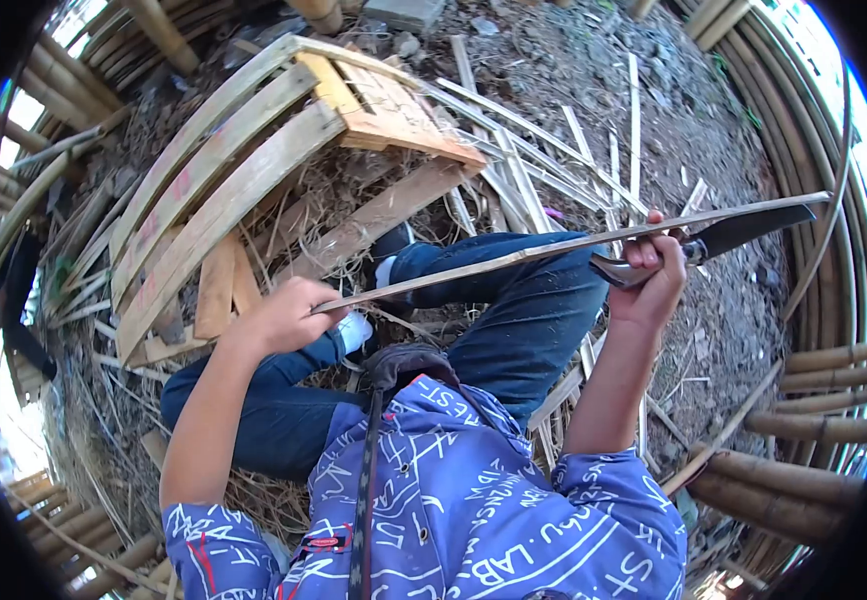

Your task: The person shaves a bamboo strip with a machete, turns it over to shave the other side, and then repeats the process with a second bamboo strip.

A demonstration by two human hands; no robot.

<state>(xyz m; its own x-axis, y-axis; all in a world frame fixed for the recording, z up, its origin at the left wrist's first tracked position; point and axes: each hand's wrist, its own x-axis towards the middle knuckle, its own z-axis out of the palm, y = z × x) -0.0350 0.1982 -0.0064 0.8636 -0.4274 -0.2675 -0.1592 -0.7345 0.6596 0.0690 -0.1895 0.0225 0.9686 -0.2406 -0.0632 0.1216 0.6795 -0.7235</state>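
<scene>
A long, thin bamboo strip (493, 262) stretches across my lap, rising from left to right. My left hand (291, 318) is closed around its near end, beside my knee. At the right, my right hand (651, 278) is wrapped around the handle of a machete (753, 230), whose dark, wide blade points away to the right. The strip runs past the top of that hand, with a finger over it, and its far part lies along the blade's upper side. Both hands are held out over my bent legs in jeans.
A slatted wooden crate (223, 190) lies tipped in front of my left side. Split bamboo strips (533, 165) and shavings litter the dirt ground (693, 130) around my feet. Bamboo poles (773, 490) stand or lie along both sides, with more at the far right edge.
</scene>
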